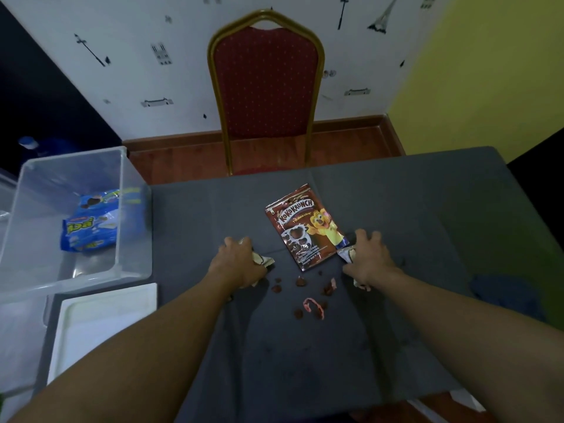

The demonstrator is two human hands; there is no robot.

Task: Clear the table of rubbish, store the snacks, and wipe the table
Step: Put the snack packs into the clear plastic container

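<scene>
- Clear bin (pixel 135 245) stood off the table's edge, well left of the pouch. It held blue snack packs (pixel 91 227), lying flat against its right wall.
- White lid (pixel 100 325) lay flat, left of and nearer than the pouch, just in front of the bin.
- Pouch (pixel 305 227): brown foil, "Koko Krunch" print with a yellow cartoon figure and cereal pieces. It lay flat and face up on the grey table (pixel 412 209), top end tilted left, roughly mid-table.
- Left hand (pixel 238 261) was just left of the pouch's near end, fingers curled round a crumpled white wrapper, the left wrapper (pixel 263 260). One crimped end stuck out toward the pouch.
- Right hand (pixel 369 257) was just right of the pouch's near corner, gripping the right wrapper (pixel 347 254). That wrapper's white end touched or nearly touched the pouch; I could not tell which.
- Brown crumbs (pixel 300 281) were scattered just in front of the pouch, between the two hands.
- Pink scrap (pixel 314 305), curled, lay among the crumbs, nearer than the pouch.
- Blue cloth (pixel 503 294) was bunched on the table, well right of the pouch and beyond the right forearm.
- Red chair (pixel 265 87) with a gold frame stood behind the pouch, at the table's far edge.
</scene>
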